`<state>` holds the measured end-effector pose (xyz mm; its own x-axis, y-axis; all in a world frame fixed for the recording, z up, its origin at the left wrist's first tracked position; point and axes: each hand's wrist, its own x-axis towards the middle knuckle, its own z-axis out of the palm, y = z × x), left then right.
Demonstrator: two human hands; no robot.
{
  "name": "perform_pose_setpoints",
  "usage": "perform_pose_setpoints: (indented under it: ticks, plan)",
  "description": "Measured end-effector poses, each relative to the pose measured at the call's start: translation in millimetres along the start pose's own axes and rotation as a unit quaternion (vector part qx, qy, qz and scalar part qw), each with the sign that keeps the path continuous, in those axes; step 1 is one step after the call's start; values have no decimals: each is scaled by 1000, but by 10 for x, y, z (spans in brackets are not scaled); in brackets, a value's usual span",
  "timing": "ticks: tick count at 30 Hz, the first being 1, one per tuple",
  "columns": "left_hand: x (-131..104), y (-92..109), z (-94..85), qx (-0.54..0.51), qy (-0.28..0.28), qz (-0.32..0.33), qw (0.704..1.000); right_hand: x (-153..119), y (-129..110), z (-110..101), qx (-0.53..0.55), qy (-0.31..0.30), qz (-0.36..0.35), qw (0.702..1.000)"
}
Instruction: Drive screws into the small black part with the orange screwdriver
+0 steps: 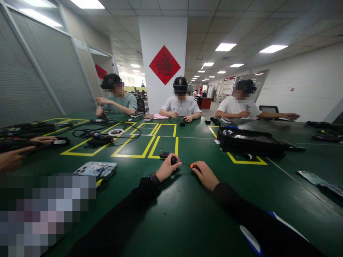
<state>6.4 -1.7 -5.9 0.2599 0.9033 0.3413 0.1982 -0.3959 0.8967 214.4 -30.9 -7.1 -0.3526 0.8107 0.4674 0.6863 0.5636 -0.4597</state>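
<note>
Fingers of my left hand (167,167) are wrapped round a small black part (174,160), whose kind I cannot make out. My right hand (205,174) grips a screwdriver (192,166) by its orange and black handle. Its thin shaft runs left, and the tip reaches the black part or ends just beside it; the contact is too small to tell. Just beyond my left hand a dark elongated object (164,155) lies on the green table (182,221).
A black open case (249,141) stands at right. Cables (93,135) and a white ring (116,132) lie at left, near a clear bag (98,168). Yellow tape (131,156) marks the table. Several people sit around; another person's hand (16,157) points in from the left.
</note>
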Motion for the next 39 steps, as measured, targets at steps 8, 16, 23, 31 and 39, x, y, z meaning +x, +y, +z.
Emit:
perform_pose_setpoints:
  ticks: [8,16,23,31,39]
  plan:
    - [1,0,3,11,10,13,1000,6,11,2,-1,4,-1,1000]
    - [-9,30,13,13,6,9,1000,6,-19,-29,6,1,2,1000]
    - [-10,34,24,23,7,14,1000,-3,-67,-47,7,3,12,1000]
    - [-6,51,-3,27,12,21,999,-6,-37,-46,12,12,30,999]
    - [-9,31,-4,12,1,13,1000,4,-33,-54,41,8,39,998]
